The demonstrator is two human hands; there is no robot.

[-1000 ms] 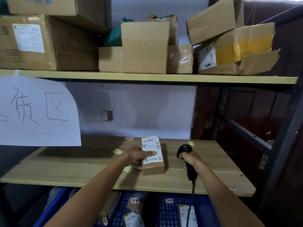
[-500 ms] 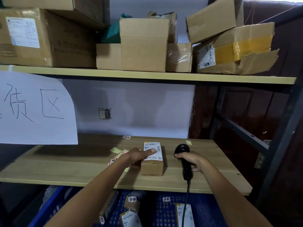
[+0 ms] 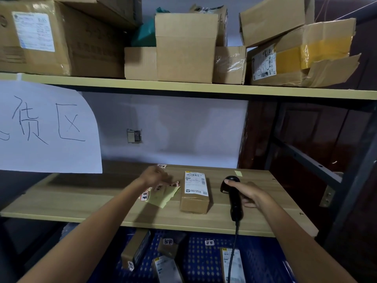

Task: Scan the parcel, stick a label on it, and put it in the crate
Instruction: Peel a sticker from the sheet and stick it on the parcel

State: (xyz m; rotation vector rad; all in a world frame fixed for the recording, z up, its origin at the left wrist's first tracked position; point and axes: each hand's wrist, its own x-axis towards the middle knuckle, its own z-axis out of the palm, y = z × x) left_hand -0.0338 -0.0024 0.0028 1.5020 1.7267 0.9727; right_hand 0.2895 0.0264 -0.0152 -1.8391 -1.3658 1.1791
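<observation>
One parcel lies flat between my hands. My left hand, fingers curled over the label sheet, is blurred; my right hand grips the barcode scanner.

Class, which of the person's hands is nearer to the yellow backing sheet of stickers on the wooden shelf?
Left. The left hand is right over the yellow backing sheet of stickers; the right hand holds the black handheld scanner beyond the small cardboard parcel.

Wood shelf: parcel ctr, label sheet just left, scanner right, lying flat.
</observation>
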